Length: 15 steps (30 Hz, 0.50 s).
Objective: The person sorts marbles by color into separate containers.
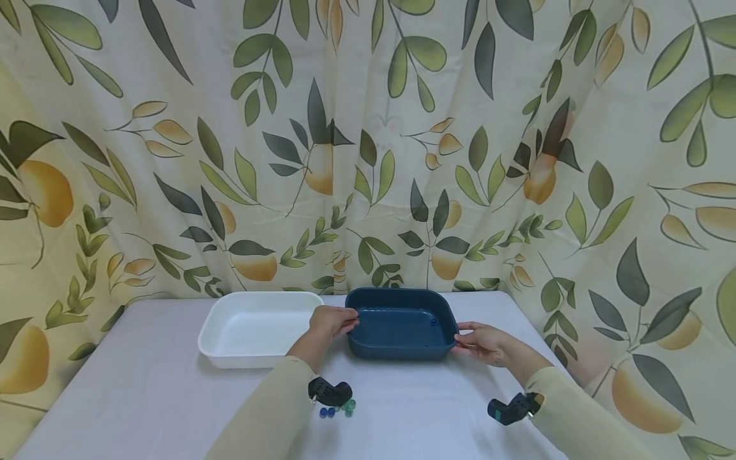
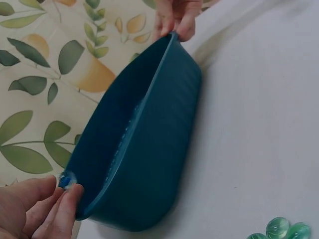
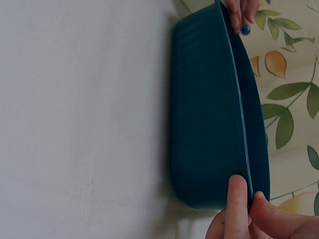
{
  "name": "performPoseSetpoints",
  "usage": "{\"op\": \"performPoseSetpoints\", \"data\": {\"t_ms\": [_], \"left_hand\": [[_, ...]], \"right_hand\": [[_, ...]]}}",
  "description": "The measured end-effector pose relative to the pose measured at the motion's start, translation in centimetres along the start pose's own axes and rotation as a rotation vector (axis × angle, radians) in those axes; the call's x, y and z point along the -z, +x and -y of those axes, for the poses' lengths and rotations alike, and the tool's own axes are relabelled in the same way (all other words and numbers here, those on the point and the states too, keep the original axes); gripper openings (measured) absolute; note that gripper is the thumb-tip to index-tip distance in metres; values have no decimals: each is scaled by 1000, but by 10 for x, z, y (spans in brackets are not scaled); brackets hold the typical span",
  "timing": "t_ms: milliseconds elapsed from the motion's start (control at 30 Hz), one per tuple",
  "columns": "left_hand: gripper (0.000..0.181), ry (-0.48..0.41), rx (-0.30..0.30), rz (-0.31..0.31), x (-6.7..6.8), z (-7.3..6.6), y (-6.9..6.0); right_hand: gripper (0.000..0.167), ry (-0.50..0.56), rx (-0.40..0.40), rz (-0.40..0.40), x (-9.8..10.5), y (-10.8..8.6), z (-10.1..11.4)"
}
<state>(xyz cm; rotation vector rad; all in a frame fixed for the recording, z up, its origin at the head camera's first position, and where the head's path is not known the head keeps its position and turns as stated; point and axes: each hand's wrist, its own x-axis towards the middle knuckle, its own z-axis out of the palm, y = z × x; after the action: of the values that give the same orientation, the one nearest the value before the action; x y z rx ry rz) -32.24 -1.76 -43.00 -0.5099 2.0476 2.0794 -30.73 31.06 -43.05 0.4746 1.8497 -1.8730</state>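
Note:
A dark blue rectangular tub [image 1: 397,352] stands on the table, its hollow side up. At its left rim, my left hand [image 1: 330,322] pinches a blue glass marble [image 2: 68,179] between thumb and fingers, just over the tub's edge. My right hand [image 1: 489,344] grips the opposite rim, thumb on one side and fingers against the outer wall [image 3: 207,124]. One small dark blue marble [image 1: 434,322] lies on the tub's floor toward the right. Near my left forearm, several blue and green marbles [image 1: 349,407] rest on the table; green ones [image 2: 277,228] show in the left wrist view.
A white rectangular tub [image 1: 253,361] stands left of the blue one, partly behind my left hand. The white-covered table [image 1: 144,383] ends at a curtain [image 1: 368,160] printed with leaves and fruit. Black wrist cameras [image 1: 330,391] sit on both sleeves.

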Motion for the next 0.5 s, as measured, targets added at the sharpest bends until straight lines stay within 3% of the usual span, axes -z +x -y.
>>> {"op": "performPoseSetpoints", "data": {"t_ms": [167,500], "left_hand": [[22,-4,2,6,2,-1,-4],[20,-22,-11,62,5,3,-1]], "right_hand": [[62,6,1,1,-1,0,0],[63,20,5,34,0,-3,-1]]}}
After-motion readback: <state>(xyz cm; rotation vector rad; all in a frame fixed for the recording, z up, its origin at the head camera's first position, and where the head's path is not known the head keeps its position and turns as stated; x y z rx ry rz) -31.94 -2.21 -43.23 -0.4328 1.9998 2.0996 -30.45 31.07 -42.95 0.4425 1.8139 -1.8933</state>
